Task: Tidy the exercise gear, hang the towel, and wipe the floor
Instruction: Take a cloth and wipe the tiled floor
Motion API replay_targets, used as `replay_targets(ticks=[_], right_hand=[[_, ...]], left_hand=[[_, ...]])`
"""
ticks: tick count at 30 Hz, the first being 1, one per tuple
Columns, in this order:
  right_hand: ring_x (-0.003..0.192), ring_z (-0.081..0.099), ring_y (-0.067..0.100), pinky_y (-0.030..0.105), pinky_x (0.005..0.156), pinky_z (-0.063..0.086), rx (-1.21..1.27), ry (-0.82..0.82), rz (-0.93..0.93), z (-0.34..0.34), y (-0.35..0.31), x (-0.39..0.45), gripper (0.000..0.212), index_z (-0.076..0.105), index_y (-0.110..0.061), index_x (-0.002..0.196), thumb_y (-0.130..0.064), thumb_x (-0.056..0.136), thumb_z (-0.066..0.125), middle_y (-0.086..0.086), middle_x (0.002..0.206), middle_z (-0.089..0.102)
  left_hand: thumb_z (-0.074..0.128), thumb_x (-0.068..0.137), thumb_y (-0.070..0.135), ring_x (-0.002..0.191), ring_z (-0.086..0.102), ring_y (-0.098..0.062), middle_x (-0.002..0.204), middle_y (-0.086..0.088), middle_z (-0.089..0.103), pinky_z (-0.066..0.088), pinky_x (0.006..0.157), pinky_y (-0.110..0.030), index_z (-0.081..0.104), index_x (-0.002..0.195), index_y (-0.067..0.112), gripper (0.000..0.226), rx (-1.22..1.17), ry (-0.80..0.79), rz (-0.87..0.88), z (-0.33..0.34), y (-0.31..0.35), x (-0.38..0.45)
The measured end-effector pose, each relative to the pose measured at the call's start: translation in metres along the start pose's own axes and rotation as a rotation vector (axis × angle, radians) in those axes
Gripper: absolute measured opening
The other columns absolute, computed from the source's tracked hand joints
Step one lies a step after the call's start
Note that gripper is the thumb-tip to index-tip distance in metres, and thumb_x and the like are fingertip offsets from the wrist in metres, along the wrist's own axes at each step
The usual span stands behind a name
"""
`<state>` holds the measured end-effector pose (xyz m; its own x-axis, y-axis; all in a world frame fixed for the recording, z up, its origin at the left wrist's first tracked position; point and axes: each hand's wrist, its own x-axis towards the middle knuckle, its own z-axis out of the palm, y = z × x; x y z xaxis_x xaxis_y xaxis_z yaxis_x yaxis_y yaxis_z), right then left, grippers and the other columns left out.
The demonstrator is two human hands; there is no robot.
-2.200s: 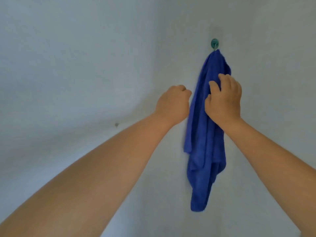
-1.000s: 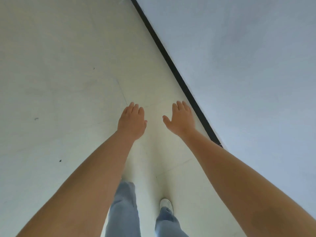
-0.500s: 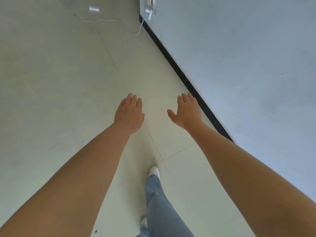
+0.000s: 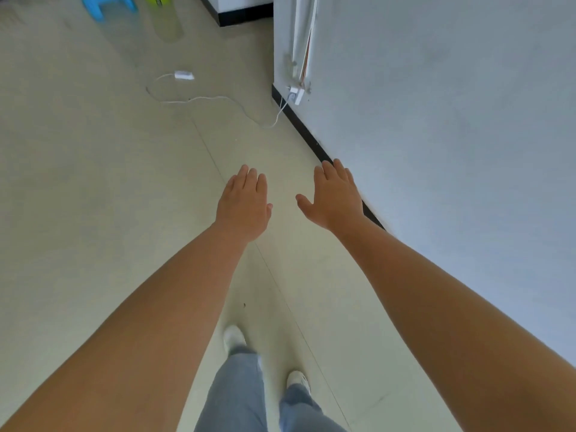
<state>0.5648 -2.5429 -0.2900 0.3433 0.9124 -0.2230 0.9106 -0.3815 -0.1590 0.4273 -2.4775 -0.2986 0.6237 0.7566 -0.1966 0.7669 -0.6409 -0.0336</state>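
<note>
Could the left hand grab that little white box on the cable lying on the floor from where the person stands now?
Probably not yet. The left hand is open and empty, held out above the floor, while the white box lies well ahead on its cable. Nothing blocks the way; the person would likely need to step forward and bend down.

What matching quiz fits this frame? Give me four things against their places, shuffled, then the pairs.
Things:
1. small blue plastic stool
2. white power adapter with its thin white cable
3. white plug block
4. person's white shoes

Places:
A. low on the grey wall, just above the black skirting
B. bottom centre, below the two arms
C. top left corner of the floor
D. lying loose on the pale floor, left of the wall corner

Pairs: 1-C, 2-D, 3-A, 4-B
</note>
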Motion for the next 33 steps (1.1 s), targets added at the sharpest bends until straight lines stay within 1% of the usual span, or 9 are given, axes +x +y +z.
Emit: replay_targets(ticks=[5,10,17,20,22,26,28,30,33], right_hand=[[0.146,0.002,0.028,0.039,0.121,0.004,-0.004,0.025,0.058,-0.031,-0.046,0.159,0.068,0.021,-0.003,0.144,-0.043,0.094,0.041,0.012,0.155,0.016],[0.147,0.000,0.028,0.038,0.120,0.003,0.031,0.028,0.110,-0.062,-0.112,0.313,0.070,0.016,-0.004,0.147,-0.044,0.095,0.039,0.012,0.157,0.013],[0.146,0.002,0.029,0.039,0.121,0.004,0.021,0.008,0.069,-0.098,-0.194,0.519,0.070,0.017,-0.005,0.146,-0.045,0.094,0.040,0.011,0.155,0.016],[0.146,0.003,0.028,0.038,0.120,0.005,0.010,0.003,0.027,-0.111,-0.225,0.615,0.070,0.017,-0.005,0.146,-0.044,0.094,0.041,0.011,0.155,0.017],[0.146,0.004,0.028,0.038,0.120,0.006,0.002,-0.001,0.007,-0.118,-0.243,0.682,0.069,0.018,-0.005,0.146,-0.044,0.094,0.041,0.010,0.155,0.018],[0.146,0.005,0.027,0.038,0.121,0.007,-0.019,-0.007,-0.038,-0.149,-0.283,0.818,0.068,0.019,-0.005,0.146,-0.043,0.094,0.041,0.011,0.154,0.018],[0.146,0.004,0.027,0.038,0.120,0.005,-0.010,-0.002,-0.057,-0.165,-0.308,0.879,0.068,0.018,-0.005,0.146,-0.043,0.094,0.041,0.011,0.155,0.016],[0.146,0.001,0.028,0.037,0.120,0.003,-0.009,-0.027,-0.085,-0.175,-0.337,0.936,0.069,0.015,-0.004,0.147,-0.043,0.095,0.039,0.011,0.157,0.012],[0.146,-0.001,0.027,0.036,0.119,0.002,-0.028,-0.050,-0.106,-0.184,-0.379,1.025,0.069,0.013,-0.005,0.147,-0.042,0.095,0.039,0.011,0.157,0.010]], left_hand=[[0.032,0.100,0.030,0.146,0.002,-0.029,0.156,-0.017,0.010,0.007,0.120,-0.036,0.009,0.147,-0.001,0.061,0.027,0.038,0.029,-0.032,-0.102,0.144],[0.033,0.100,0.029,0.146,0.002,-0.029,0.156,-0.016,0.010,0.006,0.119,-0.036,0.009,0.147,0.000,0.060,0.057,0.042,0.050,-0.063,-0.214,0.276],[0.033,0.100,0.029,0.146,0.002,-0.028,0.156,-0.016,0.010,0.006,0.119,-0.035,0.009,0.147,0.001,0.059,0.012,0.043,-0.009,-0.096,-0.354,0.446],[0.035,0.100,0.028,0.146,0.004,-0.028,0.155,-0.017,0.013,0.008,0.118,-0.036,0.013,0.146,-0.001,0.059,0.018,0.076,-0.004,-0.105,-0.413,0.522],[0.036,0.099,0.027,0.146,0.006,-0.029,0.155,-0.018,0.015,0.009,0.118,-0.037,0.016,0.146,-0.002,0.058,0.032,0.064,0.009,-0.109,-0.452,0.575],[0.041,0.098,0.022,0.145,0.010,-0.031,0.152,-0.021,0.020,0.011,0.117,-0.038,0.022,0.143,-0.006,0.056,-0.019,0.086,-0.059,-0.133,-0.533,0.683],[0.039,0.098,0.024,0.145,0.009,-0.030,0.153,-0.020,0.019,0.010,0.117,-0.037,0.020,0.144,-0.005,0.058,-0.016,0.098,-0.068,-0.146,-0.572,0.732],[0.036,0.099,0.027,0.146,0.005,-0.028,0.155,-0.017,0.015,0.008,0.118,-0.036,0.015,0.146,-0.002,0.059,-0.020,0.072,-0.101,-0.153,-0.611,0.775],[0.036,0.099,0.027,0.146,0.003,-0.027,0.156,-0.016,0.012,0.006,0.118,-0.036,0.015,0.147,0.000,0.059,-0.032,0.046,-0.141,-0.156,-0.677,0.846]])
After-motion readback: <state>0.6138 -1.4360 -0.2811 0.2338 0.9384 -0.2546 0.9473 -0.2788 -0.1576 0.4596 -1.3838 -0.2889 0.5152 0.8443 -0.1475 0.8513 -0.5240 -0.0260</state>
